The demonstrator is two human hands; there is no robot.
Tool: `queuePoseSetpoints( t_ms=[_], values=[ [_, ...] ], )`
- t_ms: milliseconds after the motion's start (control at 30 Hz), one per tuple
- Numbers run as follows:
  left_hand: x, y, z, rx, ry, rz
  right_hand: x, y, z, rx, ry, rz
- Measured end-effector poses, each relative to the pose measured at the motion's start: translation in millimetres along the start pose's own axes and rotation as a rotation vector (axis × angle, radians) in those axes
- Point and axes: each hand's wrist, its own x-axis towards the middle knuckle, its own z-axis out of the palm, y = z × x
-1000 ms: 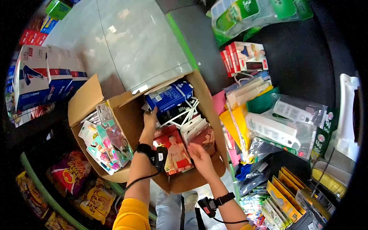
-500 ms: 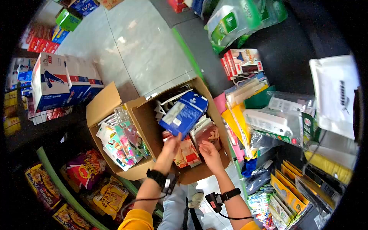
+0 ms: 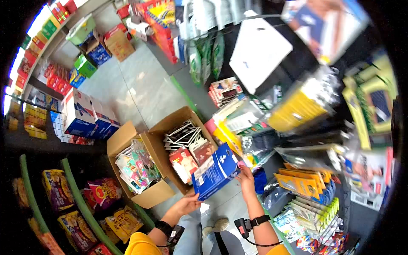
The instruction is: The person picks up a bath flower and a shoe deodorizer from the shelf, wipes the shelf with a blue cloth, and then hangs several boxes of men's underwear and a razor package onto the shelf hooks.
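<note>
A flat blue box [image 3: 216, 173] with a pale printed panel is held up between my two hands, tilted. My left hand [image 3: 187, 205] pinches its lower left corner, and my right hand [image 3: 246, 182] grips its right end. Behind it stands an open cardboard box [image 3: 159, 157] with several packets inside. Among them are a red-and-white box with a figure printed on it [image 3: 183, 163], a brownish packet [image 3: 202, 151] and several black-and-white flat packs [image 3: 185, 136]. The blue box covers part of the cardboard box's near right side.
A second open cardboard box [image 3: 159, 193] with colourful blister packs adjoins on the left. Snack bags [image 3: 123, 223] fill a low shelf at lower left. Hanging and stacked packets, including yellow ones [image 3: 301, 180], line the right shelf. Large white-and-blue cartons [image 3: 85, 112] stand at left.
The blue box has come up out of the cardboard box toward me, now gripped by both hands. My view has shifted, with more of the right shelf showing.
</note>
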Motion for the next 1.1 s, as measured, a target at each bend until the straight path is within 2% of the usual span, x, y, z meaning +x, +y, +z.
queuePoseSetpoints(
  t_ms=[67, 100, 133, 200, 267, 300, 333, 400, 433, 467, 533, 600, 633, 700, 733, 800, 833, 900, 1000, 1067, 1100],
  values=[
    [-25, -27, 31, 0.106, -0.074, -0.180, -47, -33, -27, 0.180, -0.109, -0.101],
    [-28, -47, 28, 0.094, -0.254, -0.258, -75, -60, -44, 0.248, -0.265, -0.144],
    [-42, -61, 50, 0.096, -0.316, -0.309, -104, -83, -65, 0.256, -0.318, -0.045],
    [-51, -97, 78, 0.229, -0.308, -0.402, -151, -107, -105, 0.237, -0.452, -0.072],
    [-60, -119, 122, 0.244, -0.413, -0.462, -200, -151, -137, 0.217, -0.499, -0.062],
    [-73, -127, 162, 0.102, -0.430, -0.519, -223, -165, -153, 0.180, -0.484, -0.069],
    [-63, -136, 175, 0.152, -0.454, -0.561, -243, -177, -168, 0.145, -0.468, -0.073],
    [-41, -155, 186, 0.050, -0.713, -0.720, -276, -192, -190, 0.108, -0.284, -0.201],
    [-46, -157, 215, 0.327, -0.662, -0.670, -291, -199, -202, 0.074, -0.232, -0.236],
    [-47, -160, 245, 0.365, -0.675, -0.711, -303, -206, -212, 0.040, -0.178, -0.268],
    [-56, -169, 301, 0.917, -0.337, -0.349, -333, -220, -221, 0.068, -0.076, -0.313],
    [-56, -171, 356, 0.928, -0.470, -0.135, -354, -217, -232, 0.041, 0.091, -0.420],
    [-63, -177, 387, 0.852, -0.429, 0.004, -364, -218, -235, 0.063, 0.143, -0.459],
    [-68, -184, 423, 0.821, -0.628, 0.226, -381, -220, -241, 0.060, 0.220, -0.541],
    [-63, -185, 435, 0.857, -0.660, 0.294, -387, -220, -242, 0.035, 0.246, -0.584],
    [-82, -196, 467, 1.031, -0.592, 0.577, -394, -225, -241, 0.075, 0.278, -0.601],
    [-87, -202, 477, 1.046, -0.600, 0.568, -397, -228, -240, 0.078, 0.295, -0.606],
    [-92, -205, 491, 1.152, -0.458, 0.632, -401, -230, -238, 0.090, 0.325, -0.622],
    [-88, -201, 494, 1.229, -0.489, 0.719, -405, -232, -236, 0.094, 0.356, -0.642],
    [-85, -194, 500, 1.218, -0.519, 0.695, -406, -237, -233, 0.099, 0.414, -0.651],
    [-86, -190, 504, 1.207, -0.509, 0.673, -401, -237, -231, 0.194, 0.429, -0.712]
  ],
)
